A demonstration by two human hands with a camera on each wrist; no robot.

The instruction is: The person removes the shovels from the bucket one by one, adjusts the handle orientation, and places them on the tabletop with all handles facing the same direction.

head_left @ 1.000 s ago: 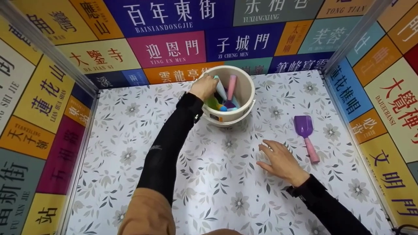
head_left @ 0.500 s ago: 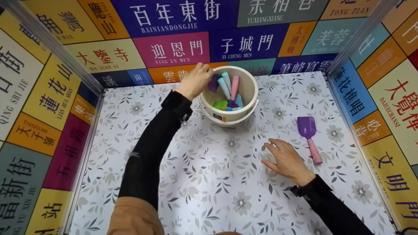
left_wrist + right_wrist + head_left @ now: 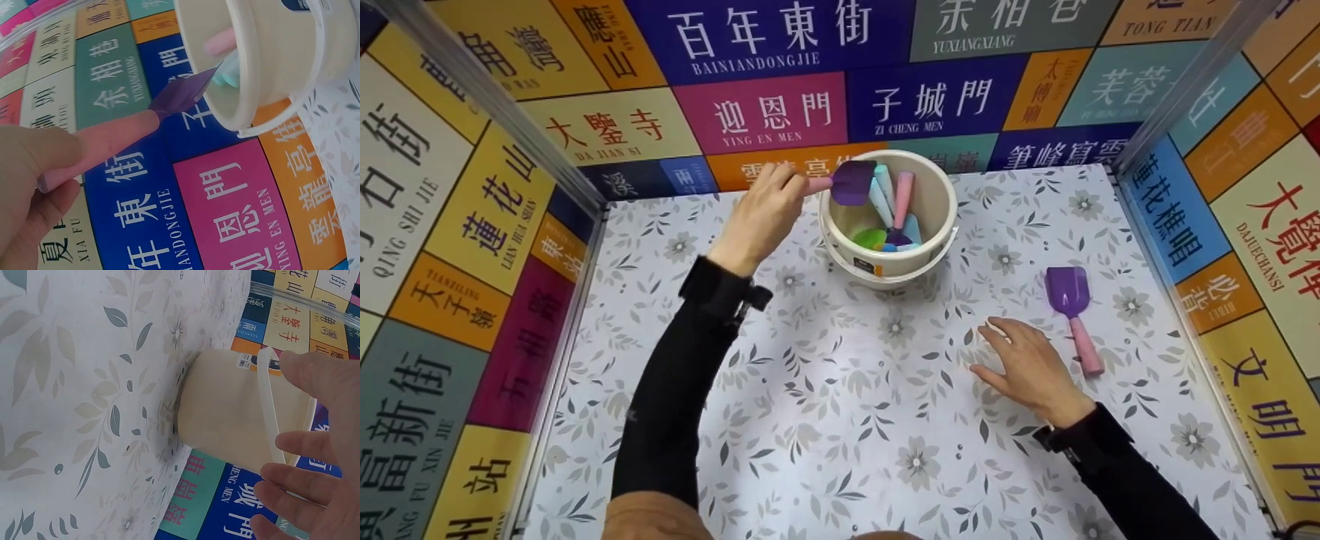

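Note:
My left hand (image 3: 761, 214) pinches the pink handle of a purple spatula (image 3: 115, 138) at the left rim of a cream bucket (image 3: 840, 259). In the head view the spatula's purple blade overlaps the bucket's opening. Inside the bucket lean utensils with light blue handles (image 3: 879, 196) and a pink handle (image 3: 903, 199), beside a green piece (image 3: 870, 238). My right hand (image 3: 1031, 371) holds nothing, its fingers spread over the patterned tabletop. A second purple spatula (image 3: 1067, 292) with a pink handle lies just beyond that hand, to its right.
The table (image 3: 840, 420) has a white cover with grey leaves and flowers. Panels of coloured signs stand at the back (image 3: 765, 97), the left (image 3: 502, 285) and the right (image 3: 1245, 247). The bucket's white carrying handle (image 3: 270, 405) hangs down its side.
My left hand has come up out of the bucket and moved left, bringing a purple spatula with a pink handle. The right hand has barely moved.

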